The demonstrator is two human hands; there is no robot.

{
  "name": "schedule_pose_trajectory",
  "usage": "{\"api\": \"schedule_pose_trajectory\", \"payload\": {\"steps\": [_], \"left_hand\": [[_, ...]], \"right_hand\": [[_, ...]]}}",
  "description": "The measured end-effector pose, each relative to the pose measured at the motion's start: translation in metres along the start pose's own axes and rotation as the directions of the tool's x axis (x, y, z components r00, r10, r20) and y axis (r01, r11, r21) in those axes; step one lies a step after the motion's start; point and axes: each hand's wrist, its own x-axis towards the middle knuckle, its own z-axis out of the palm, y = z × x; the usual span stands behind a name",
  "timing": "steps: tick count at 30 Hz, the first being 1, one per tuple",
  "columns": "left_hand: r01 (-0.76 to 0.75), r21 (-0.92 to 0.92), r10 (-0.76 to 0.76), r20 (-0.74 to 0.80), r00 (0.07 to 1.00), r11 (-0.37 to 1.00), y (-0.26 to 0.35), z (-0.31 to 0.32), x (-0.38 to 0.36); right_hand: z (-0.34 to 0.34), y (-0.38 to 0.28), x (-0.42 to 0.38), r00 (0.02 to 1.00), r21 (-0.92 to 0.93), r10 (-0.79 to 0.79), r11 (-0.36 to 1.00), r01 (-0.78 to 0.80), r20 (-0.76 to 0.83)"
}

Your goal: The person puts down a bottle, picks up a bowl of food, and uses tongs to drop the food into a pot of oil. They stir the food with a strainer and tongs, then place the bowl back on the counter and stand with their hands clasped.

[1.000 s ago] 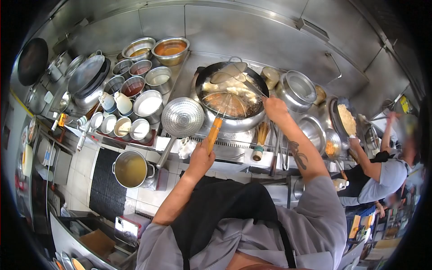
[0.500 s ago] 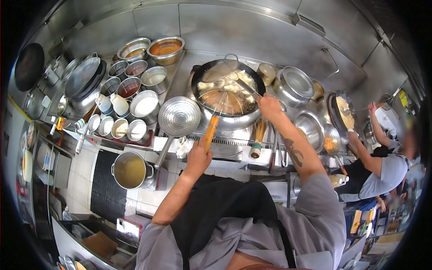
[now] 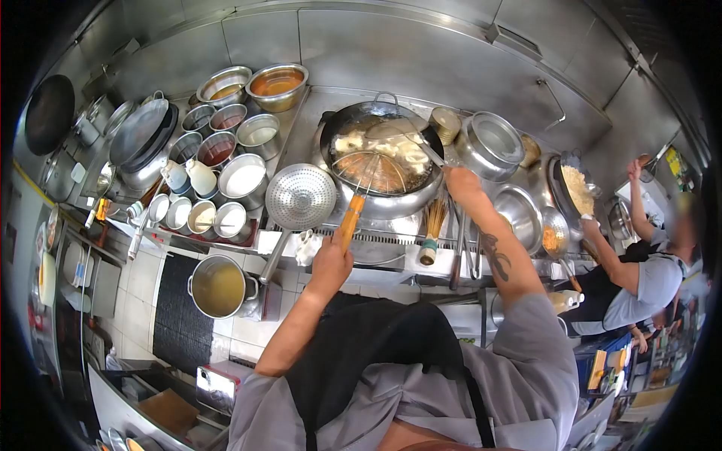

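Observation:
My left hand [image 3: 332, 268] is closed around the wooden handle of a wire skimmer [image 3: 370, 171]. The skimmer's mesh basket rests over the near side of a large dark wok [image 3: 329, 139], and orange-brown colour shows through the wires. In the wok, pale pieces of food [image 3: 350, 141] lie in bubbling liquid. My right hand [image 3: 465, 188] grips the metal handle of a ladle [image 3: 430, 153], which reaches into the wok from the right. Its bowl is among the food and hard to make out. Left of the wok lies a perforated strainer [image 3: 301, 197].
Sauce and seasoning pots [image 3: 242, 177] crowd the left counter. A bamboo brush [image 3: 432, 229], a steel bowl [image 3: 517, 214] and a lidded pot [image 3: 492, 144] stand right of the wok. A stockpot [image 3: 216, 284] sits low at left. Another person [image 3: 639, 274] works at a wok on the right.
My right hand has shifted slightly right and toward me with the ladle. The food in the wok has moved about and more liquid shows. My left hand and the skimmer have hardly moved.

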Motion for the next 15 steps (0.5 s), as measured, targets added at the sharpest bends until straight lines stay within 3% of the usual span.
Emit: {"api": "schedule_pose_trajectory", "payload": {"steps": [4,6,10,13,15], "left_hand": [[0.001,0.031,-0.001,-0.002,1.0,1.0,0.001,-0.001,0.002],[0.018,0.083,-0.019,0.007,1.0,0.996,0.004,-0.005,0.003],[0.02,0.092,-0.021,0.004,1.0,0.996,0.012,-0.013,0.009],[0.007,0.135,-0.006,-0.008,1.0,0.991,0.013,-0.014,0.012],[-0.007,0.165,0.014,-0.039,0.999,0.986,0.015,-0.016,0.015]], "right_hand": [[-0.008,0.019,-0.013,1.0,0.146,-0.002,0.989,0.004,-0.014],[-0.015,0.025,-0.03,0.985,0.345,0.002,0.937,0.058,-0.171],[-0.008,0.038,-0.055,0.983,0.459,0.093,0.889,-0.008,-0.161],[0.001,0.042,-0.057,0.969,0.597,0.086,0.799,0.071,-0.23],[-0.007,0.034,-0.058,0.97,0.766,0.238,0.612,-0.195,0.056]]}}
